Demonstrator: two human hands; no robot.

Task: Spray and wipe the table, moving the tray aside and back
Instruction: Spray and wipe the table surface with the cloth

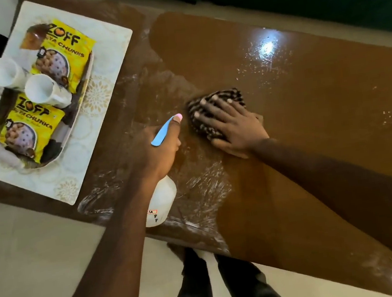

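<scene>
Fingers (211, 104) of the right hand (233, 125) are spread and lie flat on a dark striped cloth (212, 111), which they press onto the brown tabletop (308, 109). The left hand (158, 150) is closed around the neck of a white spray bottle (162, 202); its blue trigger (162, 134) lies along the hand and the nozzle points toward the cloth. The bottle hangs above the near edge of the tabletop. White wet streaks and drops show on the surface around both hands. The tray (68, 119) stands at the left end of the tabletop on a pale mat (99, 91), well apart from the cloth. It holds two yellow snack packets (65, 58) and two white cups (44, 91).
</scene>
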